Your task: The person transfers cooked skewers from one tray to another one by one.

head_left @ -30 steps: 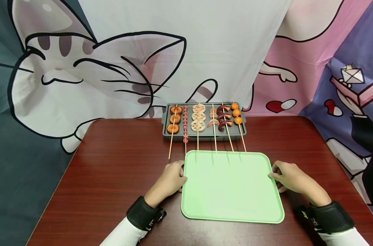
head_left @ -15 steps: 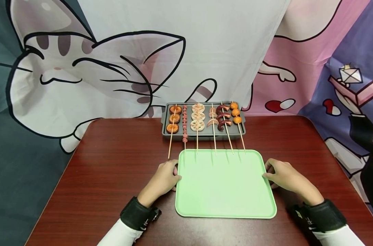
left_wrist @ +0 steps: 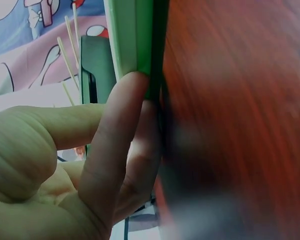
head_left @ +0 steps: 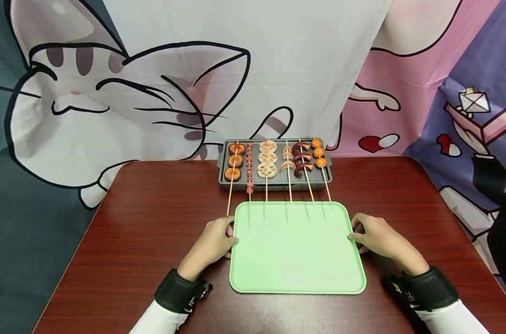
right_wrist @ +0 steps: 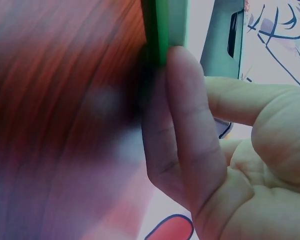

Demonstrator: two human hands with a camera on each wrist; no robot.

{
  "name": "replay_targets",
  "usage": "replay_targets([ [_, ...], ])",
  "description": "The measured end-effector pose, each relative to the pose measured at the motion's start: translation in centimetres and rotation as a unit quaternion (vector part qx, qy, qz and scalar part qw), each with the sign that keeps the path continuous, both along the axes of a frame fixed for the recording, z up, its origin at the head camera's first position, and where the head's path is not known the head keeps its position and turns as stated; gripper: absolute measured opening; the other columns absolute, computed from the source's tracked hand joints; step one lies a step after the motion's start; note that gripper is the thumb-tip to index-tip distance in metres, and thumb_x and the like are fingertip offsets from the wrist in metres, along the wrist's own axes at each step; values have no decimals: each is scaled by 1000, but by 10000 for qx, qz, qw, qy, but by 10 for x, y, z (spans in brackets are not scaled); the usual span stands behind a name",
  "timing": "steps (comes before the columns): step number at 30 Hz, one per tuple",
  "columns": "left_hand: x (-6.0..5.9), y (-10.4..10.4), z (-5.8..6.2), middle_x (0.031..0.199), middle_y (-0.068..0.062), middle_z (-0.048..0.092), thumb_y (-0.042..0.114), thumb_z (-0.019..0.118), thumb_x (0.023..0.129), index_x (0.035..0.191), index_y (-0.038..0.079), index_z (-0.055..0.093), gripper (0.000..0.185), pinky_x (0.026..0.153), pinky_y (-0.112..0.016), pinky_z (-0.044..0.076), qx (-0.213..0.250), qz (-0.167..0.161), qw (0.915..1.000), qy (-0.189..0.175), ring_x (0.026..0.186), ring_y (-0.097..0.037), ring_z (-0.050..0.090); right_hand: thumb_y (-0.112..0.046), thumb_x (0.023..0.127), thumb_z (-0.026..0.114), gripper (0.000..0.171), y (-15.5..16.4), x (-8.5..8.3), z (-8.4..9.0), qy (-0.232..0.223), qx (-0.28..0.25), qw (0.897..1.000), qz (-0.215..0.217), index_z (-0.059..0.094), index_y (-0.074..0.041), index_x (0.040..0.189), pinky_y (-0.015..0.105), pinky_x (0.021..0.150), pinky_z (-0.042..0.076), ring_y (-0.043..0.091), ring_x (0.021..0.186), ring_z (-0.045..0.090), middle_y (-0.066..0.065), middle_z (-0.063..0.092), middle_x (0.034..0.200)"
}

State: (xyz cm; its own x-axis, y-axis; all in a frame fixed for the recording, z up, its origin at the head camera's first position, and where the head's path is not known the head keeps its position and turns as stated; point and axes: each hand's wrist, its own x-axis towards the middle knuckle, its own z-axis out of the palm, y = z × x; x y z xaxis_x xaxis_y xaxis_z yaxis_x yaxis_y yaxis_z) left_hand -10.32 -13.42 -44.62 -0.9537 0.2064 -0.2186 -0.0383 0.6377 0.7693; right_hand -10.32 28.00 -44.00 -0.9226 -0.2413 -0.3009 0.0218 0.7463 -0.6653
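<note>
The green tray [head_left: 296, 248] has slid left across the table [head_left: 144, 222] – now square before the skewer tray [head_left: 274, 182]. Left hand [head_left: 213, 241] and right hand [head_left: 371, 235] pinch its side edges (fingers curled under), apparently positioning it.

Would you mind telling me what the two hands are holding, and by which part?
Both hold the flat light-green plastic tray: the left hand grips its left edge, the right hand its right edge, fingers against the rim.
</note>
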Motion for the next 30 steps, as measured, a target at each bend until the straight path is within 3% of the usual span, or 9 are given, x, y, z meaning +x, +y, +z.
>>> replay_targets([
  [30,-5,-31,0,83,-10,54,-8,71,90,144,-6,53,56,47,-29,60,-32,160,9999,-52,51,-17,61,-5,95,72,18,-29,-18,-1,-95,-53,9999,82,57,2,104,29,53,62,16,58,68,10,64,81],
])
